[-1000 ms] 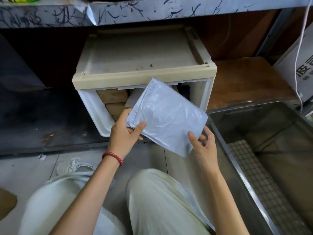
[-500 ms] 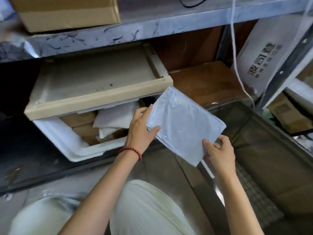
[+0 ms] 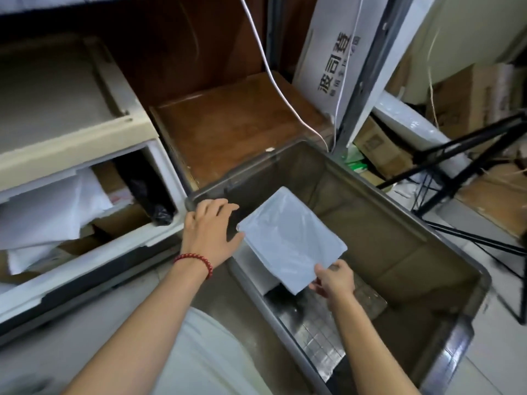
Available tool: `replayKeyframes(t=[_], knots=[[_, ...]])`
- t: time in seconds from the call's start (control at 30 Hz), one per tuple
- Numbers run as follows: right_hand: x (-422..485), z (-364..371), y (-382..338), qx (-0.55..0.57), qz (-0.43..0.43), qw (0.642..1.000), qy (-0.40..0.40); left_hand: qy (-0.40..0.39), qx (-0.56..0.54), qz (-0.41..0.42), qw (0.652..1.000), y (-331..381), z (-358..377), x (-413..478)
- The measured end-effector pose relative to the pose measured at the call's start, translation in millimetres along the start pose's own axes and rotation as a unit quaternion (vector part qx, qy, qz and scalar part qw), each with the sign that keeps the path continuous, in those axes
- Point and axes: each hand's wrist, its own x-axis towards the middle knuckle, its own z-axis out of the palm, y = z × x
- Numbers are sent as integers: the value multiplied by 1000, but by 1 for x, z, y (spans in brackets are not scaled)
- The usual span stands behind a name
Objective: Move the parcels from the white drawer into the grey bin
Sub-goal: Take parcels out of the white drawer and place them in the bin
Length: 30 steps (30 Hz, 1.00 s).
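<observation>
pinching the parcel (image 3: pixel 288 238) by its near corner with the right hand (image 3: pixel 333 280), holding it tilted over the bin (image 3: pixel 385 223), spreading the left hand (image 3: pixel 209 235) just beside its left edge, near the open drawer (image 3: pixel 85 269).

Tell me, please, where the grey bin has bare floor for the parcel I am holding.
Bare gridded floor shows in the grey bin below the right hand, out to the right wall. Crowded: the left wall, where a white parcel lies under the held parcel, and the packed white drawer.

A white cable (image 3: pixel 278 86) trails across a brown wooden board (image 3: pixel 228 132).
</observation>
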Motion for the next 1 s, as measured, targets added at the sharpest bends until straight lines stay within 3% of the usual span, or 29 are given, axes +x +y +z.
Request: replayKeyframes(t=[0.3, 0.5, 0.73, 1.0], knots=[[36, 53, 54, -119, 53, 991, 15, 20, -30, -33, 999, -28, 17, -5], [43, 85, 68, -204, 47, 975, -72, 32, -65, -47, 996, -36, 24, -14], [42, 98, 60, -380, 54, 914, -134, 17, 5, -85, 996, -61, 17, -25], [20, 71, 27, -413, -113, 894, -131, -17, 45, -110, 993, -79, 3, -68]])
